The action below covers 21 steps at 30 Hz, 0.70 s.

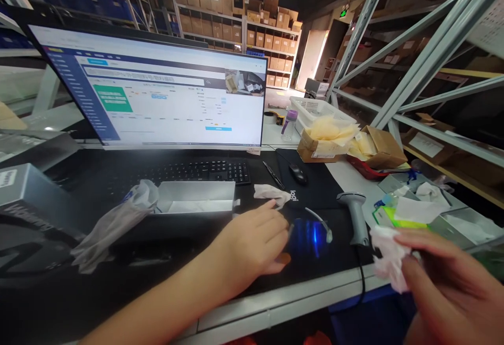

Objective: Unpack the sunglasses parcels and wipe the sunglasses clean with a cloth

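My left hand is over the dark desk mat, its fingers curled together and pointing right. What they hold, if anything, is hidden. Just beyond its knuckles lies a crumpled white tissue. At the lower right my right hand pinches a wad of thin white paper between thumb and fingers. Between the two hands lie a short pale cord-like piece and a blue glint on the mat. An open grey box stands left of my left hand, beside a crumpled clear plastic bag.
A monitor stands behind a black keyboard. Rightward are a pen, a mouse and a grey barcode scanner. A dark box stands left. Divided trays hold crumpled paper at right.
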Tool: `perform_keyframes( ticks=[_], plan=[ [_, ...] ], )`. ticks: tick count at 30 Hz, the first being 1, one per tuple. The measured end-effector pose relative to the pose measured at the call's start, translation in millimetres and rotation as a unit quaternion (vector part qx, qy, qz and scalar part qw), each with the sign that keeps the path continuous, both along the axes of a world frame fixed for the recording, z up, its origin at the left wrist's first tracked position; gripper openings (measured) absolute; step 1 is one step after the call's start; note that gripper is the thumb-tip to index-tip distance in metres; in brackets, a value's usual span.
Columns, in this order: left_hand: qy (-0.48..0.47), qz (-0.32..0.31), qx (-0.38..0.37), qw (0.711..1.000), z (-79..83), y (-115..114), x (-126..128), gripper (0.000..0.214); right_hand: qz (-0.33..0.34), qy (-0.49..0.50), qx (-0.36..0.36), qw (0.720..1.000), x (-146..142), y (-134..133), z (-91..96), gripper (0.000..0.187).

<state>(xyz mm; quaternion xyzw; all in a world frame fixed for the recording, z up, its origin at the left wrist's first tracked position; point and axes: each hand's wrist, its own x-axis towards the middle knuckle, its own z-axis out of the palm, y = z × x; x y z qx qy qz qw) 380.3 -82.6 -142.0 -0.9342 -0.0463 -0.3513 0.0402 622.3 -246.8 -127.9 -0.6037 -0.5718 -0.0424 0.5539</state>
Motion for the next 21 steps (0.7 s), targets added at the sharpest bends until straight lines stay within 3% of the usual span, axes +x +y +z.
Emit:
perform_keyframes(
  ticks=[2,5,10,16,18,21],
  plan=[
    [0.017,-0.017,0.002,1.000,-0.1,1.9,-1.1,0.008,0.005,-0.112,0.009,0.994,-7.1,17.2,18.0,0.023],
    [0.029,-0.040,0.013,0.999,0.6,2.9,-1.2,0.015,0.113,-0.198,-0.054,0.972,-22.6,46.8,31.1,0.027],
    [0.050,-0.050,0.052,0.996,2.2,-0.8,-0.2,0.019,0.263,-0.179,-0.274,0.908,-24.2,63.5,42.9,0.037],
    [0.076,-0.053,0.077,0.993,6.5,-6.4,-3.7,0.017,0.388,-0.101,-0.402,0.823,-0.7,71.5,70.4,0.050],
    [0.082,-0.056,0.069,0.993,8.1,-7.3,-5.3,0.017,0.400,-0.083,-0.410,0.815,-1.2,79.0,70.7,0.044],
    [0.080,-0.047,0.069,0.993,8.0,-7.4,-6.6,0.016,0.392,-0.110,-0.359,0.840,-10.3,88.6,59.9,0.022]
  ],
)
